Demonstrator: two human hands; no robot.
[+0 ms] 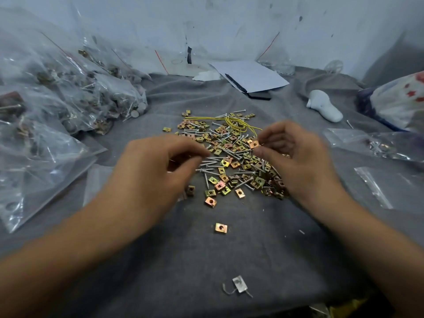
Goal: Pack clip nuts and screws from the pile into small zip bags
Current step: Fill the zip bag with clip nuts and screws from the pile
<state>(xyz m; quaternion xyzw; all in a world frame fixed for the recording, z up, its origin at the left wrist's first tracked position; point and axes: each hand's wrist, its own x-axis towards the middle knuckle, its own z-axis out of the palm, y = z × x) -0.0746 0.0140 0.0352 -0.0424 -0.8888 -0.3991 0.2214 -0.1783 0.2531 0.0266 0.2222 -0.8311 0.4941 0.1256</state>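
My right hand [296, 154] pinches 1 clip nut [254, 144] at its fingertips, just above the pile [231, 157]. My left hand [156, 166] has curled fingers; can't tell if its grip holds screws. Nut's tiny, so a loose grip probably drops it back.

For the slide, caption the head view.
Right hand pinches a clip nut above the pile; left hand reaches in.

bare grey cloth [229, 253] nearside of pile [231, 157] | filled bags [68, 95] crowd pile's left | flat bags [376, 145] right
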